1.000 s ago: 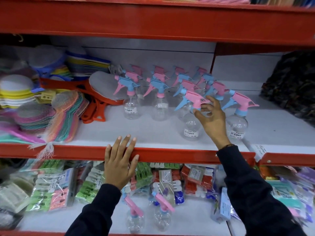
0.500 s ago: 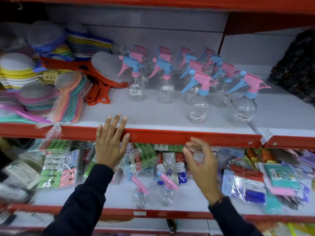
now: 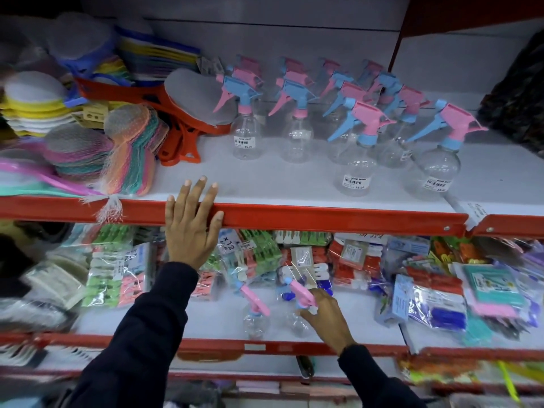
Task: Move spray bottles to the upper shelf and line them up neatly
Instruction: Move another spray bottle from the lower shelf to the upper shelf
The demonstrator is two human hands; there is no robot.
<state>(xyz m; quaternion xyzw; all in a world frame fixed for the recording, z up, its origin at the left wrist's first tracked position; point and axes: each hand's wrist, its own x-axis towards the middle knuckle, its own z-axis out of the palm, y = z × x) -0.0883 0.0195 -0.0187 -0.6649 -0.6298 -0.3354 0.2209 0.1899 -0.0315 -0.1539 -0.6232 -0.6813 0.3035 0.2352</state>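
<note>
Several clear spray bottles with pink and blue trigger heads stand in rows on the upper shelf (image 3: 294, 189); the two nearest are one front bottle (image 3: 356, 169) and another front bottle (image 3: 435, 169) to its right. On the lower shelf (image 3: 206, 319) stand two more: a left bottle (image 3: 255, 318) and a right bottle (image 3: 297, 319). My right hand (image 3: 326, 316) is closed around the neck of the right lower bottle, under its pink trigger. My left hand (image 3: 191, 228) lies flat, fingers spread, on the red front edge of the upper shelf.
Net-wrapped scrubbers (image 3: 97, 148), stacked sponges (image 3: 32, 110) and orange brushes (image 3: 176, 142) fill the upper shelf's left. Bagged clothes pegs (image 3: 117, 278) and packets (image 3: 471, 290) crowd the lower shelf behind and beside the bottles. A dark patterned item (image 3: 518, 95) sits far right.
My right hand left the upper-shelf bottle, dropped to the lower shelf and closed on the right bottle there. My view tilted downward. The left hand stayed on the shelf edge.
</note>
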